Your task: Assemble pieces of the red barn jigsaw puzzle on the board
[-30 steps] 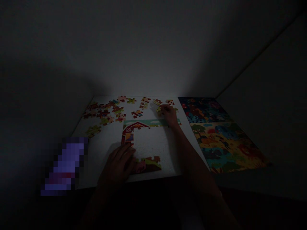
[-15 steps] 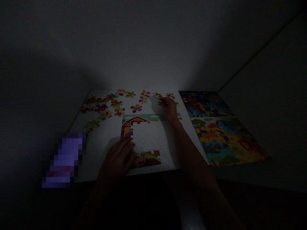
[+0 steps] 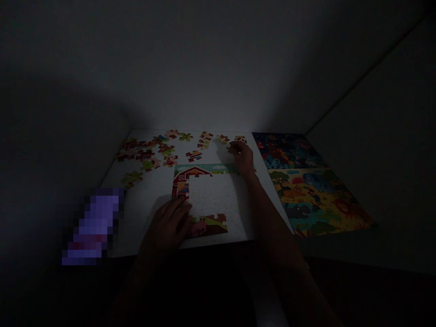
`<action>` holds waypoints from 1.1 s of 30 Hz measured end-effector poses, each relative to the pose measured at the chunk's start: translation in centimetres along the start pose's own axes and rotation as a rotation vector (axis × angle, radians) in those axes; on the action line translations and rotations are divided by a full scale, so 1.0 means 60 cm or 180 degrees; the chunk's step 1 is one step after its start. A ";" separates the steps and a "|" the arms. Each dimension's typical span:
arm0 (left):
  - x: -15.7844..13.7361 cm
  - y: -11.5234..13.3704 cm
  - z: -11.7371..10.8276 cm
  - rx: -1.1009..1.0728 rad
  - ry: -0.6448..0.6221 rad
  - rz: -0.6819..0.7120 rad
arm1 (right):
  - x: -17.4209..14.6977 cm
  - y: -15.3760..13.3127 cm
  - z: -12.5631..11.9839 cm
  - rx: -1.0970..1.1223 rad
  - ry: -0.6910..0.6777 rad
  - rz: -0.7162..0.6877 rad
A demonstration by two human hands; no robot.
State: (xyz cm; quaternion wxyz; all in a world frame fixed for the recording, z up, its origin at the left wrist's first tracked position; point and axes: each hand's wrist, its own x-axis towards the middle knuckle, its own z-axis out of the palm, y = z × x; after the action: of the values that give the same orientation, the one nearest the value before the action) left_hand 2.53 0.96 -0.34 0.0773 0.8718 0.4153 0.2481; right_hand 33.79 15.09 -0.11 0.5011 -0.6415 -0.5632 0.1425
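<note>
A partly joined jigsaw puzzle (image 3: 194, 168) lies on the white table, with a red barn at its upper left and grass along its bottom strip. My left hand (image 3: 171, 221) rests flat over its lower-left corner, fingers stretched out. Beyond the top strip, my right hand (image 3: 243, 156) pinches a small greenish puzzle piece (image 3: 230, 148) between thumb and fingertips. Close to that hand lie a loose green piece (image 3: 223, 139) and a reddish piece (image 3: 240, 139). My right hand and wrist hide part of the top strip's right end.
Several loose puzzle pieces (image 3: 146, 152) are scattered at the table's back left. Two finished pictures, a dark one (image 3: 286, 150) and a yellow animal scene (image 3: 315, 200), lie at the right. A pixelated purple-lit object (image 3: 93, 225) is at the left edge. Walls (image 3: 204, 68) stand behind.
My right hand has drawn back slightly toward me, the greenish piece in its pinch. My left hand stays on the puzzle's corner. The whole view has shifted a little.
</note>
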 end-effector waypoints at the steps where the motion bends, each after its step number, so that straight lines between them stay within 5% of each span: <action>1: 0.000 0.000 0.000 0.0014 -0.0006 -0.0004 | -0.002 -0.003 -0.003 0.0099 0.0053 -0.0026; 14: -0.003 -0.002 0.001 0.0140 0.0008 0.0053 | -0.063 -0.029 -0.019 0.0977 -0.0484 0.0471; 33: -0.007 0.006 -0.012 -0.0056 -0.0126 0.0169 | -0.212 -0.066 -0.072 0.0807 -0.0931 0.0695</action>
State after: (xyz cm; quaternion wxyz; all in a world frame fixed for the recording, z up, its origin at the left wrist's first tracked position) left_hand 2.20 0.33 0.27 0.0866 0.8866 0.3881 0.2364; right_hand 30.63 1.47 0.20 0.4722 -0.6030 -0.5347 0.3571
